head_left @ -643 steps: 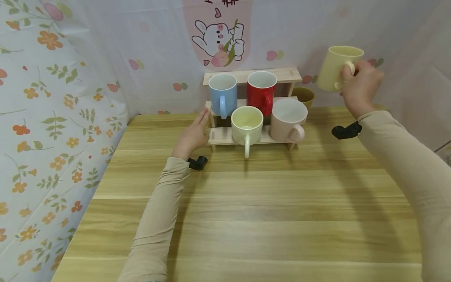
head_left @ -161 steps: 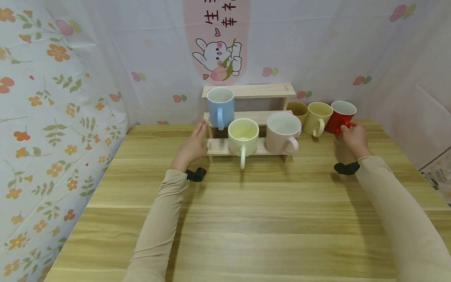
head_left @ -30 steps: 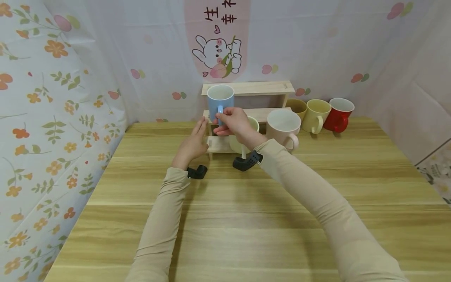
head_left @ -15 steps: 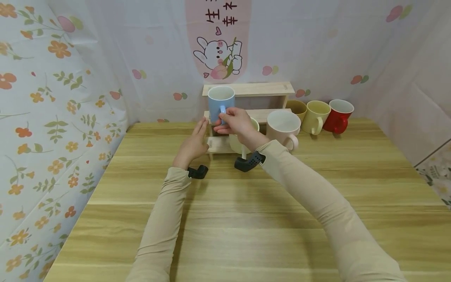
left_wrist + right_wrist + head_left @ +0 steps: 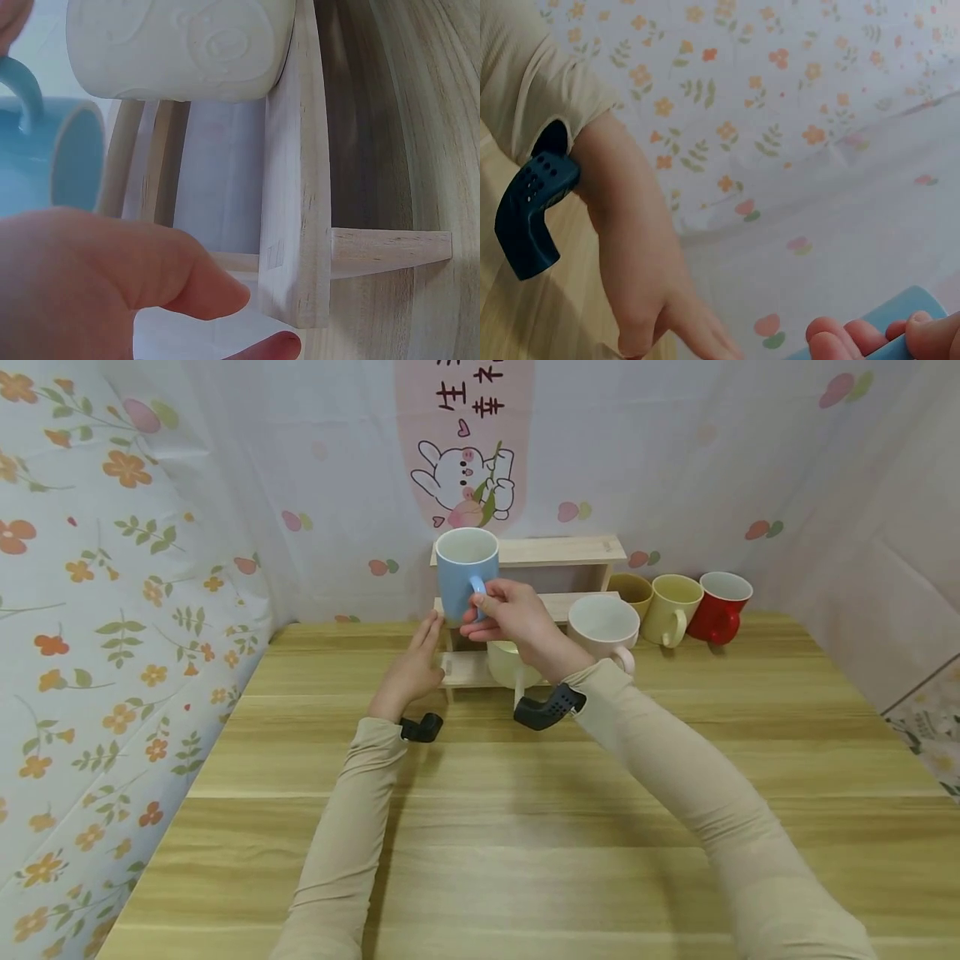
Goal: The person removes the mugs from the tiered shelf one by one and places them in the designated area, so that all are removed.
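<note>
My right hand (image 5: 525, 618) pinches the handle of a light blue mug (image 5: 459, 577) with a white inside. The mug is upright, raised above the middle step of a small wooden tiered rack (image 5: 558, 552). In the left wrist view, the base of the blue mug (image 5: 79, 161) shows off the boards. My left hand (image 5: 405, 681) has its fingers extended at the rack's left end, fingertips right at the boards. On the lowest step stand a pale green mug (image 5: 510, 670), partly behind my right hand, and a pale pink mug (image 5: 581, 639).
Right of the rack, a mustard cup (image 5: 630, 587), a pale yellow mug (image 5: 667, 610) and a red mug (image 5: 712, 610) stand in a row on the wooden table (image 5: 465, 843). Behind them hangs a patterned cloth (image 5: 322, 468); a floral cloth (image 5: 112, 635) covers the left side.
Earlier the yellow mug, then the red mug, went to the right of the rack. In the last second my right hand has lifted the blue mug off its step. The left hand stays put.
</note>
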Demonstrator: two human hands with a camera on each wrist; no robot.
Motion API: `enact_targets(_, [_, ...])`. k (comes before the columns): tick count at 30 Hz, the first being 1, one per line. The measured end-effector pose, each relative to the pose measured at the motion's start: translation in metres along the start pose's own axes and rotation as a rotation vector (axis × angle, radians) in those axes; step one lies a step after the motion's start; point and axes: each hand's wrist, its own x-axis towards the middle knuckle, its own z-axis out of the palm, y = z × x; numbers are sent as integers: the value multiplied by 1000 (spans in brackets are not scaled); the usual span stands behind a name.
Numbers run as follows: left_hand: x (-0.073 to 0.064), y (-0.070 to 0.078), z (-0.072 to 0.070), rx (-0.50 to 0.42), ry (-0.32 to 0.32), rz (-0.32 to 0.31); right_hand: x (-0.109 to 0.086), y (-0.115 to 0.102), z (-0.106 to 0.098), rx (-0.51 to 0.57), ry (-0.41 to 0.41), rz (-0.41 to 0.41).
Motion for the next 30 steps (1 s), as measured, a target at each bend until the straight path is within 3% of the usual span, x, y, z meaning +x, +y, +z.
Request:
enact_targets(8, [0,0,-1,3,-6,0,-14,-11,-12,28,-23,2])
enact_targets(20, [0,0,-1,6,-13,0,-34,-19,-39,50,16,-11])
enact_targets(30, [0,0,-1,25,-25,-6,-49,-18,-74,95,24,-46])
